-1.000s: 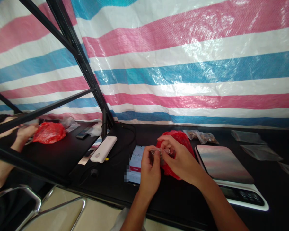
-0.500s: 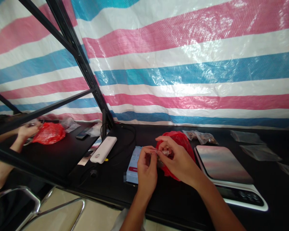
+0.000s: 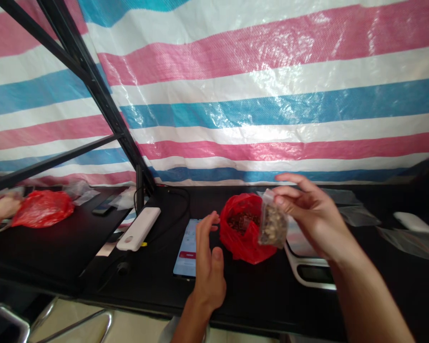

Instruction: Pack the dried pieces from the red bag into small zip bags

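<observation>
Between the thumb and fingers of my right hand hangs a small clear zip bag, filled with brownish bits that I cannot identify. It is held by its top corner, in front of the kitchen scale and beside the red plastic bag. That red bag stands open, with small dark brown pieces inside. My left hand is raised with fingers stretched and nothing in it. It partly covers the phone, whose screen is lit.
A white power bank with a cable lies left of the phone. Empty clear bags and a white rounded object are at the right. Beyond the black frame post, another person's hand is near a second red bag.
My hands have parted. The right one has carried the zip bag up and to the right, while the left has let go and opened. My view has shifted slightly right.
</observation>
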Tool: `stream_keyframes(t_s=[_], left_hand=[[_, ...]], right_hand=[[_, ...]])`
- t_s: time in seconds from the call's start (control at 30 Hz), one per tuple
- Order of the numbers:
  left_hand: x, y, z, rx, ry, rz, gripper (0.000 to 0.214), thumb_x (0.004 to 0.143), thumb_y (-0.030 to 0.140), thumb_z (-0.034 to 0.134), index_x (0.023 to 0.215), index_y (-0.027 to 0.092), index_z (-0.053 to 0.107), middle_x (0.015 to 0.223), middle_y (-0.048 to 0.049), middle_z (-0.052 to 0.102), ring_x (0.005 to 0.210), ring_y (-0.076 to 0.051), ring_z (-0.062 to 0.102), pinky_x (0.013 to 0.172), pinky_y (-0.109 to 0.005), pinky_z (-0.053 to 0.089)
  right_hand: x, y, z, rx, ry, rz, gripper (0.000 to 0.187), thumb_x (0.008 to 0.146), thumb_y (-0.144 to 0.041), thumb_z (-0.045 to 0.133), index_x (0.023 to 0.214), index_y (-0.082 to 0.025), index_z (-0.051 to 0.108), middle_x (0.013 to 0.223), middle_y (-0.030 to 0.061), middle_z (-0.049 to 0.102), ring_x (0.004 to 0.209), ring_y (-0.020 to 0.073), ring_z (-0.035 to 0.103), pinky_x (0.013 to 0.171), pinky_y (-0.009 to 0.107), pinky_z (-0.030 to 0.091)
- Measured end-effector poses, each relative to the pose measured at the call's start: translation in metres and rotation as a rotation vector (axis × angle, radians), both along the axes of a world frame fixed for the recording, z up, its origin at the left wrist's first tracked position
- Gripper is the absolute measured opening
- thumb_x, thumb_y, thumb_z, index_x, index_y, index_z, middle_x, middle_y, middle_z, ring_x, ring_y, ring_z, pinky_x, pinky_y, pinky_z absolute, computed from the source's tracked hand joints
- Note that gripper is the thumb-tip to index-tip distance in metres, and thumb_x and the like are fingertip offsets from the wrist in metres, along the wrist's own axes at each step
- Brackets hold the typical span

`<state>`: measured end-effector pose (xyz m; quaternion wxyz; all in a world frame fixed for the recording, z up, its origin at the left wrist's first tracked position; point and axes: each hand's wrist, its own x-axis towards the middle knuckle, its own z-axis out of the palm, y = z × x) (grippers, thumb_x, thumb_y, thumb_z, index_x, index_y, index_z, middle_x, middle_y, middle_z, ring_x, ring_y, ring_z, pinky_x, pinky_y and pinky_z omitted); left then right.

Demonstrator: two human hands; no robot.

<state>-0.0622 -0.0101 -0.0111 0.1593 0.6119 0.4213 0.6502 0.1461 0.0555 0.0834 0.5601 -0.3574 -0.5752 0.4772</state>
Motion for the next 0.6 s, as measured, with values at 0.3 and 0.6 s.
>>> stream_keyframes(t_s=[0.3, 0.6], left_hand=[[0.011, -0.002, 0.008, 0.048, 0.238, 0.005, 0.026, 0.102, 0.013, 0.045, 0.108, 0.024, 0.068, 0.1, -0.0038, 0.064, 0.099, -0.018, 0.06, 0.087, -0.03, 0.047], [0.014, 0.0, 0.009, 0.07, 0.232, 0.045, 0.024, 0.1, 0.012, 0.047, 0.097, 0.022, 0.068, 0.089, -0.0042, 0.068, 0.088, -0.019, 0.063, 0.078, -0.031, 0.05]], right_hand=[[0.101, 0.035, -0.06, -0.127, -0.66, -0.336, 0.029, 0.074, -0.036, 0.067, 0.098, -0.021, 0.07, 0.079, 0.0068, 0.076, 0.072, 0.0237, 0.071, 0.068, 0.035, 0.055], [0.095, 0.03, -0.04, 0.069, -0.482, -0.793, 0.026, 0.087, -0.038, 0.056, 0.102, -0.023, 0.071, 0.105, 0.0095, 0.077, 0.094, 0.0253, 0.071, 0.092, 0.04, 0.054]])
